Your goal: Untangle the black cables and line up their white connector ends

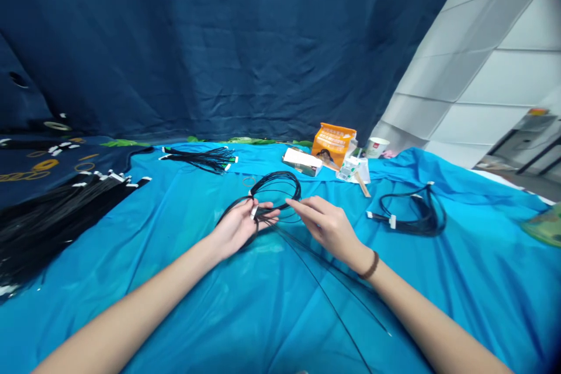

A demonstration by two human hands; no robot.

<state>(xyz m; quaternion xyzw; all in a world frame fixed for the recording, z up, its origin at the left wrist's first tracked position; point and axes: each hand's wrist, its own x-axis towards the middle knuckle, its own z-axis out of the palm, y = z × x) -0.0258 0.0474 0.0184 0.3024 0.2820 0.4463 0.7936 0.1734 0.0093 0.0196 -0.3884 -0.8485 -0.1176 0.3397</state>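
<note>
My left hand (240, 225) is palm up in the middle, fingers curled round a looped bundle of thin black cables (299, 187). A white connector (254, 212) shows by its fingers. The loop rises above the palm, and several loose cable ends trail down to the right across the cloth. My right hand (328, 225), wearing a brown band on the wrist, is closed in a pinch at the right side of the loop. Its thumb and forefinger meet at the black cable there; the exact grip is partly hidden.
Blue cloth (210, 315) covers the table. At left lies a large pile of black cables (65, 216); a smaller cable bundle (201, 158) is behind. A coiled bundle (421, 227) lies at right. An orange bag (333, 143), small box (302, 160) and paper cup (377, 147) stand at back.
</note>
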